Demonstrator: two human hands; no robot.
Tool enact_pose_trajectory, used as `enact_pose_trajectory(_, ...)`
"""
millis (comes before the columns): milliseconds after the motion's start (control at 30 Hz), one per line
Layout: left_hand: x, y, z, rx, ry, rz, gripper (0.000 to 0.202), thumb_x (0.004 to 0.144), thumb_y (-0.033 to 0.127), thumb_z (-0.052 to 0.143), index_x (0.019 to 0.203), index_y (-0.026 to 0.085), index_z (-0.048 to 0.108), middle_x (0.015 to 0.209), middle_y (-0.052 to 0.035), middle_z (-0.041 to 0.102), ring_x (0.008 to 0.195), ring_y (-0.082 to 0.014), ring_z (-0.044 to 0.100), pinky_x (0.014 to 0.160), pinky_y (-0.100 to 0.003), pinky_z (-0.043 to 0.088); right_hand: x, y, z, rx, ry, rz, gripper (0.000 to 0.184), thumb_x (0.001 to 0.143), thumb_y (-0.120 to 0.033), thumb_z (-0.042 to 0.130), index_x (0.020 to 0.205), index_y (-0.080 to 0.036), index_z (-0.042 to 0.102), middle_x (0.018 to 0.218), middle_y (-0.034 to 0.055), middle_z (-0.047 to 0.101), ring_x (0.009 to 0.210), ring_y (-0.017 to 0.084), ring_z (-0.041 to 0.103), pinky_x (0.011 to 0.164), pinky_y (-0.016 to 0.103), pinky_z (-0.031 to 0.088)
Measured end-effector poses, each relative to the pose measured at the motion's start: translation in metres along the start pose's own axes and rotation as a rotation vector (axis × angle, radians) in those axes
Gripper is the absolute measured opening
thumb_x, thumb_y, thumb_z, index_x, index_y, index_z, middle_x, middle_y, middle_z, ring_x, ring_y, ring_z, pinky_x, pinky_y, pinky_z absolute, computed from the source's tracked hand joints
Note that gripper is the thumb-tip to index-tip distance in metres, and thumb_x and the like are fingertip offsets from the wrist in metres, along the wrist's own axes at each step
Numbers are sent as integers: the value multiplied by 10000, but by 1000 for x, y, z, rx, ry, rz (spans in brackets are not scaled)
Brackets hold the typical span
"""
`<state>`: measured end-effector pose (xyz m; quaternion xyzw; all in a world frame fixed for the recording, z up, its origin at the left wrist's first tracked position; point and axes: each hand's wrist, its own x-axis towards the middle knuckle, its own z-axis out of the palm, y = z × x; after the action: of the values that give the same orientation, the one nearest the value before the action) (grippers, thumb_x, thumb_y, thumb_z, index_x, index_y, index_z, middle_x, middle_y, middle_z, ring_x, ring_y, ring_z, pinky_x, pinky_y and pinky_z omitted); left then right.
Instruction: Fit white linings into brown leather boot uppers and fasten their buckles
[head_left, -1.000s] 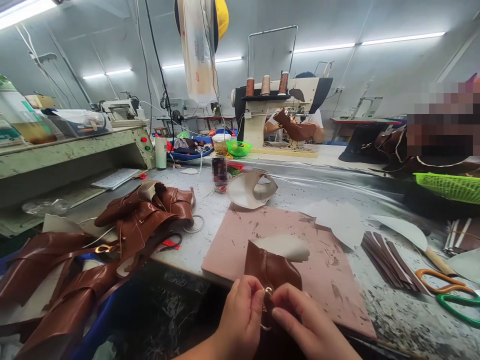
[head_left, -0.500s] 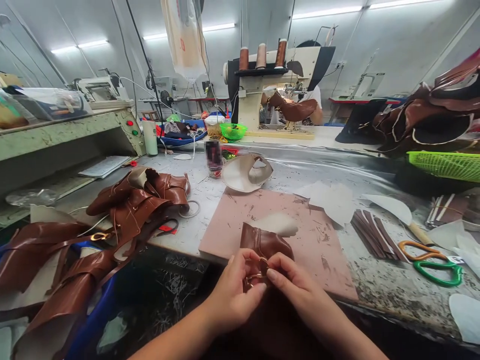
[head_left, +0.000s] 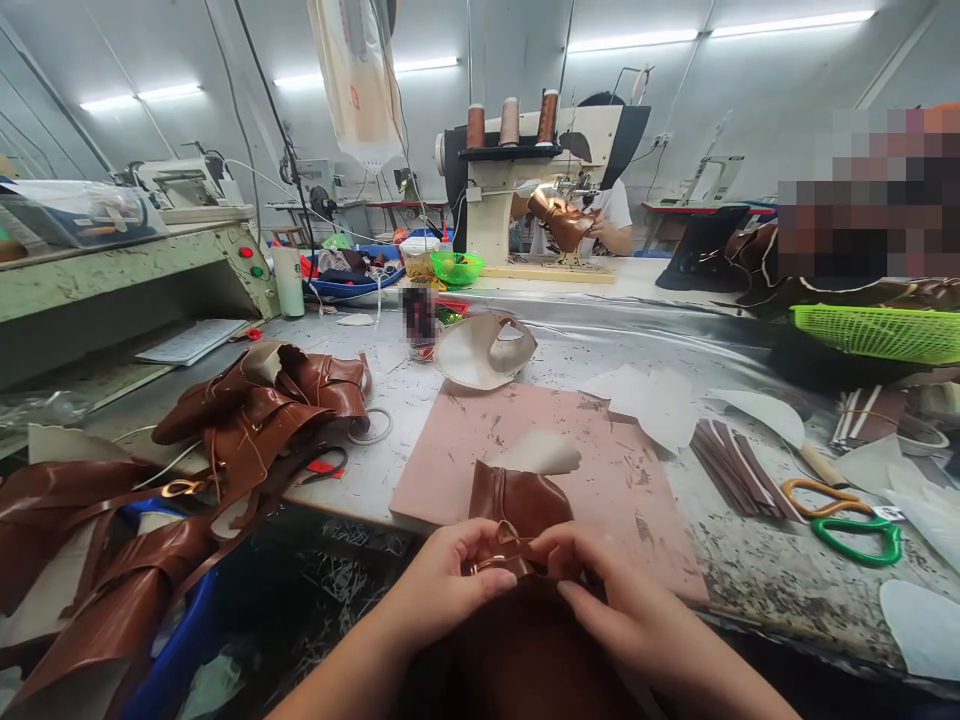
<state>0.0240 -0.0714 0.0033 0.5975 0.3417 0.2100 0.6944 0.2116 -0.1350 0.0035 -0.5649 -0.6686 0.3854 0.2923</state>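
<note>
A brown leather shoe upper (head_left: 534, 500) lies over the front edge of the pink board (head_left: 457, 440). Just in front of it, my left hand (head_left: 461, 575) pinches a brown leather strap with a metal buckle (head_left: 491, 565) between thumb and fingers. My right hand (head_left: 604, 585) is at the strap's other side, with its index fingertip on the leather and its thumb a little lower. My fingers hide part of the strap. Behind the upper is a pale, thin piece (head_left: 544, 452) on the board.
More brown leather uppers (head_left: 262, 410) are heaped at the left. Scissors with orange and green handles (head_left: 855, 540) lie right, beside brown strips (head_left: 739, 470). A beige curved piece (head_left: 484, 352) rests behind the board. Across the bench, a person's hand (head_left: 600, 230) holds brown leather at a sewing machine (head_left: 491, 200).
My hands have shifted slightly left and lower, and the right hand's thumb has come away from the buckle area. The view has turned a little. The leather at the far machine has been turned.
</note>
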Motion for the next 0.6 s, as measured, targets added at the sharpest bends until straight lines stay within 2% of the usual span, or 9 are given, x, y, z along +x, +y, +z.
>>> enact_pose_trajectory(100,0,3,-2,1,-55,19,222,670,186,619,889,157,637,836,-10,607,809,-165,512,743,-247,357,-2,-1,2,27,28,10,278,797,-155,410,1038,-244,515,843,14,586,821,189,545,766,362,439)
enact_pose_trajectory(233,1,3,1,117,-15,50,123,669,166,630,790,152,644,719,25,549,741,-137,462,692,-221,337,1,-6,9,48,75,52,204,783,-138,430,936,-229,531,832,12,585,808,184,546,750,347,434)
enact_pose_trajectory(333,2,2,3,103,-9,75,97,651,184,660,703,147,587,683,38,512,696,-119,438,657,-209,333,2,-7,12,40,90,51,174,788,-137,427,893,-223,534,863,20,599,817,188,537,753,347,428)
enact_pose_trajectory(433,2,2,4,133,-2,88,178,651,218,675,637,154,510,655,44,498,654,-109,421,623,-209,325,3,-7,12,43,82,56,201,783,-125,420,905,-229,541,875,14,614,831,193,536,762,352,417)
enact_pose_trajectory(500,1,2,5,195,13,65,191,657,228,668,641,160,492,667,38,513,662,-115,433,625,-217,329,3,-8,11,93,60,74,220,782,-122,407,906,-234,550,875,7,625,848,196,540,776,353,410)
enact_pose_trajectory(600,-1,3,10,231,61,-13,212,633,199,658,744,178,478,704,38,518,670,-122,449,620,-225,347,4,-13,10,136,49,122,220,804,-170,395,904,-244,577,881,1,644,870,209,537,791,361,396)
